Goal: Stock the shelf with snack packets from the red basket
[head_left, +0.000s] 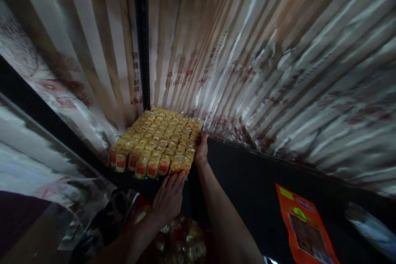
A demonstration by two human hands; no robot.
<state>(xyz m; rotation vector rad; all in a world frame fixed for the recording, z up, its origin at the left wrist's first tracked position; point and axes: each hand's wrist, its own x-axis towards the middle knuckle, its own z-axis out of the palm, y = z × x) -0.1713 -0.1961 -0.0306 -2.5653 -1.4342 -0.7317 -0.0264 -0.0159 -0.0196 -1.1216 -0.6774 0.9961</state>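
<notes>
A flat block of several small yellow packets with red labels (157, 140) lies on a dark shelf (130, 179), pushed into a corner. My left hand (168, 198) presses against the block's near edge, fingers stretched and close together. My right hand (201, 150) reaches along the block's right side and touches it; its fingers curl against the packets and are partly hidden. Neither hand lifts anything.
Corrugated sheeting with faded red print (262, 62) rises behind and beside the shelf, split by a dark upright post (141, 37). An orange printed bag (305, 227) lies on the dark surface at lower right. More wrapped packets (182, 243) sit below my arms.
</notes>
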